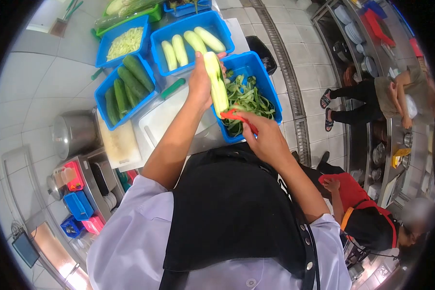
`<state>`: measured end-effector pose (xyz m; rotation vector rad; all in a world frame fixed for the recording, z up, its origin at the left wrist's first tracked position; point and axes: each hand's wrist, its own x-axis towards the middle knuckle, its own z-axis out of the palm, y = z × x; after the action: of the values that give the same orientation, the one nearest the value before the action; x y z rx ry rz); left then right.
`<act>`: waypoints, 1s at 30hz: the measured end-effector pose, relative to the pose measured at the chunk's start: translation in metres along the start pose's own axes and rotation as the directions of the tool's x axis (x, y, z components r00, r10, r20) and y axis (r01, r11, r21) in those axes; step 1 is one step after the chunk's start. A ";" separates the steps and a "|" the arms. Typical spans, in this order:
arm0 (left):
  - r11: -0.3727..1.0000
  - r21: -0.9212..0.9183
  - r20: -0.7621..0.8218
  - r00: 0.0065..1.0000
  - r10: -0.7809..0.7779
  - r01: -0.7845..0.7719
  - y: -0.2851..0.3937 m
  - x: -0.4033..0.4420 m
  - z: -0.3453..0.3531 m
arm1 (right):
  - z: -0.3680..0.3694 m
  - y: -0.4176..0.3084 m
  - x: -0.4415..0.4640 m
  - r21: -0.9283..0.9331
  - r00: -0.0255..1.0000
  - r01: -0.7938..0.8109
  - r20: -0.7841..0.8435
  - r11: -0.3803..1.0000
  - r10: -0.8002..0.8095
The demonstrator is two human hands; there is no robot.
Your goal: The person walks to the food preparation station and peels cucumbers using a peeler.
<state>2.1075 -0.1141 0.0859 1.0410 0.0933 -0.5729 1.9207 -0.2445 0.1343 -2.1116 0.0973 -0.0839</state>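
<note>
While gripping a long, pale-green, peeled-looking cucumber-like vegetable in the left hand, clasping it around the upper half, holds a bright red plastic peeler clamped in the right hand, at the vegetable's lower end. Cannot tell for certain any contact between cutting edge and flesh. Holds both hands apart from each other, the left one higher up. Has the vegetable lengthwise, slightly tilted, above the near-left side of a deep, blue, rectangular plastic bin heaped with curly green peelings.

Just beyond, in a blue rectangular plastic tray, four pale-green, peeled long vegetables side by side. To the left, in another blue plastic crate, several dark-green, unpeeled long vegetables. Behind that crate, in a blue plastic tub, a pile of pale, finely cut shreds. Between the crate and the left forearm, a green plastic handle near a white plastic board. Off to the right, a person in a red apron.
</note>
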 end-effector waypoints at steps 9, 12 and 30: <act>0.996 0.068 0.098 0.993 -0.060 0.053 -0.011 0.000 -0.003 | -0.027 -0.015 0.017 0.046 0.996 -0.081 -0.020 0.996 0.082; 0.990 0.129 0.061 0.996 -0.057 0.049 -0.015 -0.016 0.019 | -0.018 -0.015 0.041 0.000 0.983 0.014 -0.181 1.000 -0.014; 0.920 -0.381 0.072 0.995 -0.073 0.095 0.003 0.037 -0.028 | -0.008 0.022 -0.024 -0.018 0.980 -0.057 0.192 0.998 0.060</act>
<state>2.1455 -0.1042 0.0613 0.6396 0.1940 -0.6316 1.8949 -0.2604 0.1192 -2.1163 0.0442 0.1569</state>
